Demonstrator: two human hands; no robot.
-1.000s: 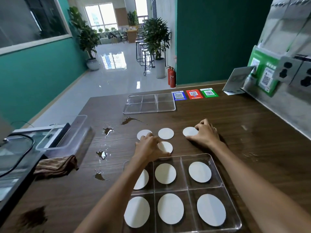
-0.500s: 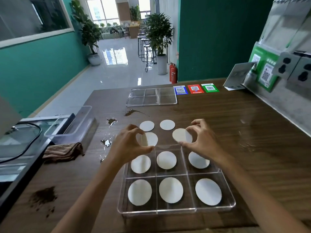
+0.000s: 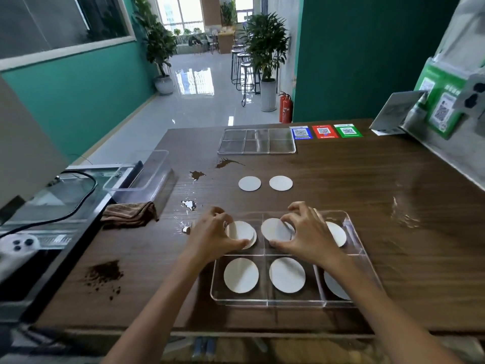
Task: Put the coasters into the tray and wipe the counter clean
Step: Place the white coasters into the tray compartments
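Your left hand pinches one round white paper coaster over the clear six-compartment plastic tray's far-left cell, your right hand pinches another over the far-middle cell. Two more coasters lie beyond on the dark wooden counter, near brown spills and a folded brown cloth.

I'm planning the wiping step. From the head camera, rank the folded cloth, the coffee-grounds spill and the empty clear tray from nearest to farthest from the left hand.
1. Folded cloth: to the left of the left hand, at the counter's edge.
2. Coffee-grounds spill: left and nearer the person; close to the cloth's distance, so this order is only marginal.
3. Empty clear tray: clearly farthest, at the counter's far end.
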